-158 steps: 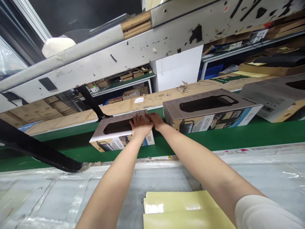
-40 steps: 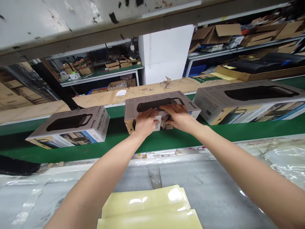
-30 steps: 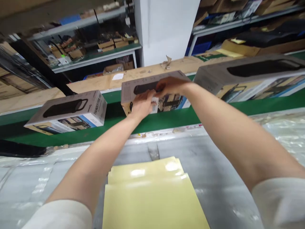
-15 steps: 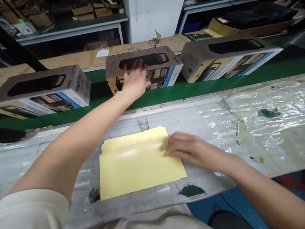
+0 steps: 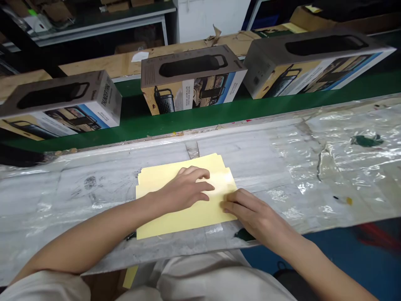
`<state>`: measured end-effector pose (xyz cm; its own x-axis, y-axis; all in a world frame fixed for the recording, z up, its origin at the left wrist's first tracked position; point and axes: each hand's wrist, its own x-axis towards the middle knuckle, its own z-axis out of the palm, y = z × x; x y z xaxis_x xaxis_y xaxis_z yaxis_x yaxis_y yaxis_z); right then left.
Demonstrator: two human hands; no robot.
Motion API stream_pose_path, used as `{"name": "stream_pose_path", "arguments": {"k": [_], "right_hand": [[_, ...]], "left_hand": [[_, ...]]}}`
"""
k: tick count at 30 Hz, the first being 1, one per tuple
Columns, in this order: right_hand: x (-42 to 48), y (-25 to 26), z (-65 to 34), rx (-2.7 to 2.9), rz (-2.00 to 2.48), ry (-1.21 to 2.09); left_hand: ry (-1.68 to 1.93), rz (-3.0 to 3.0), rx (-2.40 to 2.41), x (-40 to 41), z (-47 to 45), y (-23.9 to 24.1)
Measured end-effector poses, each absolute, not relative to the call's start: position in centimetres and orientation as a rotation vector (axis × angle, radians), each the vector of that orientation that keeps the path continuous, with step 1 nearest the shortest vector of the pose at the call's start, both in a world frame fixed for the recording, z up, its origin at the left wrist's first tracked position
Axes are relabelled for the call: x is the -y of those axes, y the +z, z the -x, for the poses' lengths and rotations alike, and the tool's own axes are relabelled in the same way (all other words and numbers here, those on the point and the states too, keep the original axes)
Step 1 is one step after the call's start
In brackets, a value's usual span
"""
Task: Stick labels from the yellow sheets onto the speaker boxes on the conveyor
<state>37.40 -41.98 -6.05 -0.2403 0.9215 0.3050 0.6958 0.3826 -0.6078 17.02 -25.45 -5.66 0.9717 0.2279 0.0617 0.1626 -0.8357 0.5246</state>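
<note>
- Long green conveyor belt (image 5: pixel 200 119) at far side, w/ three printed grey-and-tan cardboard product boxes (image 5: pixel 191 77) lying flat in a row, apart from each other.
- Plastic-covered grey workbench (image 5: pixel 313 167) nearest the person.
- Stack of pale yellow glossy sheets (image 5: pixel 163 221) on bench, mid-front, edges fanned.
- Left hand (image 5: pixel 183 190) flat on stack, fingers loose, prob. pinning it down.
- Right hand (image 5: pixel 250 209) at stack's right edge, fingertips on the edge; grip unclear.

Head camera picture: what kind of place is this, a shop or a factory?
Most likely a factory packing line. Matching product boxes sit in a row on a green conveyor belt, shelves of cardboard stand behind, and the left hand and right hand rest on a stack of yellow sheets.
</note>
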Motion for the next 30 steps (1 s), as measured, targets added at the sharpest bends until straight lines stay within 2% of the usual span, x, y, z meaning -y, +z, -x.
{"name": "stream_pose_path", "arguments": {"k": [12,19,24,30], "right_hand": [[42.9,-6.9,-37.7,1.992,1.400,0.347],[42.9,-6.0,-38.3,1.865,1.512,0.642],[42.1,-3.4,-40.1,1.652,1.439,0.904],[33.3,0.3,-40.8,1.595,1.222,1.114]], "left_hand": [[0.230,-2.623,-0.257,25.8,-16.7,-5.8],[0.291,-2.708,-0.210,26.0,-16.6,-6.6],[0.336,-2.800,-0.136,26.1,-16.5,-6.4],[0.437,-2.860,0.077,27.2,-16.3,-5.5]]}}
